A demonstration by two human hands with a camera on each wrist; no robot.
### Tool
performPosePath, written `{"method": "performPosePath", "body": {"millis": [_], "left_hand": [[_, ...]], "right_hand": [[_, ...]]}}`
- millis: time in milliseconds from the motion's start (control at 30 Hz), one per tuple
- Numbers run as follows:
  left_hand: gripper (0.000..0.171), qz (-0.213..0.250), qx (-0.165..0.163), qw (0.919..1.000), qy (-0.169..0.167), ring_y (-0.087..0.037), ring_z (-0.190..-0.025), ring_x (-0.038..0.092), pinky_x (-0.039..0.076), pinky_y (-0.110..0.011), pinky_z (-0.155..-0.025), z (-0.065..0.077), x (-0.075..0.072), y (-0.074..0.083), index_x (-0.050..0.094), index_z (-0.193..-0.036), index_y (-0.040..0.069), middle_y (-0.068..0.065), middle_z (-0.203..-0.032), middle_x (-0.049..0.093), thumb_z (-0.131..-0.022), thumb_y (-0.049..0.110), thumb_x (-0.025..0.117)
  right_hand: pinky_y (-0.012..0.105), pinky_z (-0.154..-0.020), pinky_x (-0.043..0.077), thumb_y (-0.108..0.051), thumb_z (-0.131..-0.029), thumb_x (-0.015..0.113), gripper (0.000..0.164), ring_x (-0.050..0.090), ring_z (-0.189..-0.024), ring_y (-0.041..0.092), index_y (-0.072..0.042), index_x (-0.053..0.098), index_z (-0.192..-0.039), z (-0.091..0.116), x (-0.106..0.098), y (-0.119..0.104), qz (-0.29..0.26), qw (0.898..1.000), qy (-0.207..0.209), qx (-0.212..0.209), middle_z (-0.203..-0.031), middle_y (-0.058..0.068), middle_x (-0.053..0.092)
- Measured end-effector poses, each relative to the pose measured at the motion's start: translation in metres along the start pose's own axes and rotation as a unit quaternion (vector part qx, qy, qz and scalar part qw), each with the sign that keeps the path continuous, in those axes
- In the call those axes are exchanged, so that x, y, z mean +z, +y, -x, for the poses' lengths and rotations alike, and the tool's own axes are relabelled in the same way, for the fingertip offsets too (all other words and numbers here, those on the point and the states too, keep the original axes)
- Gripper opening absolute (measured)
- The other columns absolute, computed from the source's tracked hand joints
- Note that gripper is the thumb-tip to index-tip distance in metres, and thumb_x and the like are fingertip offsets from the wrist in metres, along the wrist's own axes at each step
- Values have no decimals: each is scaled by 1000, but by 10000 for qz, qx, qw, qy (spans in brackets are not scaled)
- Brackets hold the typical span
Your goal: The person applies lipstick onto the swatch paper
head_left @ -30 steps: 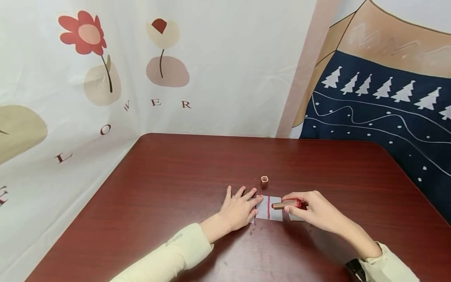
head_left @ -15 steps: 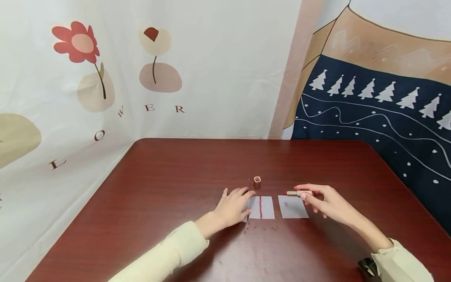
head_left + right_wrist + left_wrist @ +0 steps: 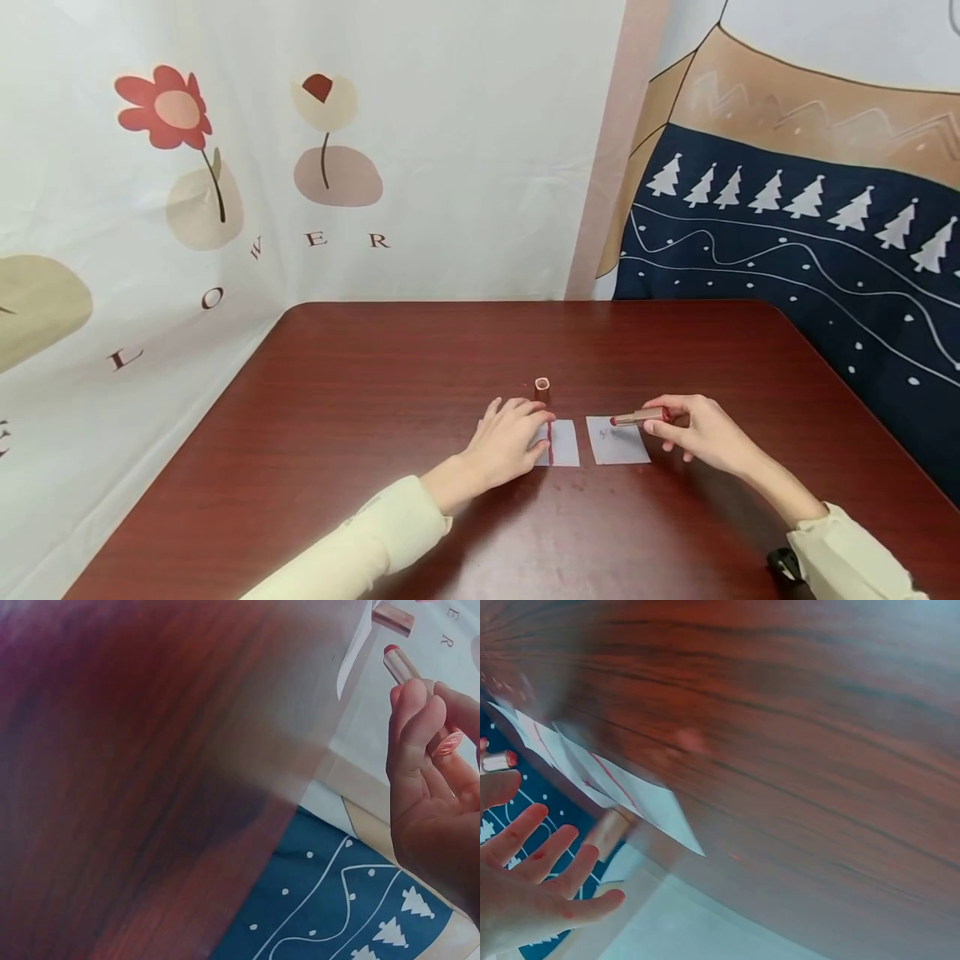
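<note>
My right hand pinches an uncovered lipstick, its red tip pointing left over the upper part of the right-hand white paper. Faint dark marks show on that paper; whether the tip touches it I cannot tell. In the right wrist view the lipstick sits between thumb and fingers. My left hand, fingers extended, is over the left part of the middle paper, partly hiding its red line. From the left wrist, the nearest paper also bears a red stripe, and the left hand appears raised.
The lipstick cap stands upright behind the middle paper. All lie on a dark red-brown table. A white printed curtain hangs behind it, and a navy cloth with trees hangs at the right.
My right hand has carried the lipstick rightward from the middle paper to the right-hand one. The left hand has shifted right, now covering more of the middle paper. The head view has tilted slightly.
</note>
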State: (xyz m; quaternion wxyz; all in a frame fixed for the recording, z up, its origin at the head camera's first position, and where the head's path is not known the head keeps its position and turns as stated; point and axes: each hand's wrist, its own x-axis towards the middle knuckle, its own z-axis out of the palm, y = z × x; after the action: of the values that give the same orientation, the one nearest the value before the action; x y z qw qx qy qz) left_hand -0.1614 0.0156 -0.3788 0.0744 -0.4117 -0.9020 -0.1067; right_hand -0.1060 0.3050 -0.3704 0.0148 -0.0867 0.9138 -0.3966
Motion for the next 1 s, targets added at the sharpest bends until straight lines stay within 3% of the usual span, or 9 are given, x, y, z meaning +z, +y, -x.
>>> {"method": "performPosePath", "body": {"millis": [233,433,667,1000], "left_hand": [[37,-279,84,9991,-310,-19,-110,49,40,-41,-87,-24,13,29,64,-120,18,-1,-124,57,-87,35,63],[41,-574,115,9972,-468,-20,-107,50,42,-36,-80,-44,26,45,62,-120,17,-1,-120,59,-88,42,60],[37,-1164,44,9925,-378,-19,-98,49,39,-34,-72,-47,36,41,68,-109,24,3,-113,61,-84,51,61],[40,-959,94,9943,-447,-21,-101,45,38,-39,-76,-43,33,33,68,-114,27,3,-114,62,-82,52,62]], "right_hand": [[28,-37,40,-19,-82,72,33,44,-42,13,-2,65,-111,-1,-2,5,238,9992,278,137,-61,0,51],[23,-45,36,-20,-81,73,29,44,-54,9,-4,68,-105,-4,1,7,559,9969,515,-183,-63,-6,50],[23,-47,36,-19,-81,72,29,46,-58,10,-3,68,-105,-8,4,6,613,9964,508,-280,-63,-7,50],[23,-47,37,-19,-82,72,29,45,-58,10,-4,68,-106,-9,5,4,664,9965,441,-235,-63,-7,51]]}}
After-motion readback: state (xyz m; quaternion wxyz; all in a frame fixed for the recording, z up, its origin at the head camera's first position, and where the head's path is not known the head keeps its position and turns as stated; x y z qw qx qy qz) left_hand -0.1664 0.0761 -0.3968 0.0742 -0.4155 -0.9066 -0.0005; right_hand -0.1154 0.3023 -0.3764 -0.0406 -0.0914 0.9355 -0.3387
